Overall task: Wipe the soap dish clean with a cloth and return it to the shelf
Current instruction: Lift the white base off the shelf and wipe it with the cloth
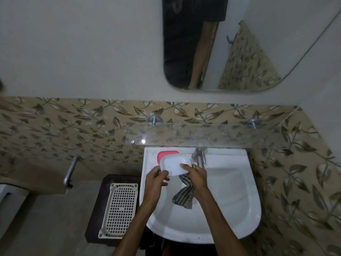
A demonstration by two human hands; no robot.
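White rectangular plastic soap dish (pixel 174 165) held above the back left of the white ceramic sink (pixel 239 209), below the clear glass shelf (pixel 212 134). Left hand (pixel 156 179) grips its near left corner, fingers curled. Right hand (pixel 196 175) holds the checked grey-and-cream cloth (pixel 183 195), thumb pressing on the dish; cloth hangs over the basin. Pink lid (pixel 166 153) lies on the sink rim behind the dish, left of the steel tap (pixel 199 157).

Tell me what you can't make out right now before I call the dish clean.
Head view only:
- Soap dish inside: faces away, dirt unseen.
- Pink lid: mostly behind the dish.
- Checked cloth: upper end hidden by the right hand.
- Tap: base hidden under the glass shelf.
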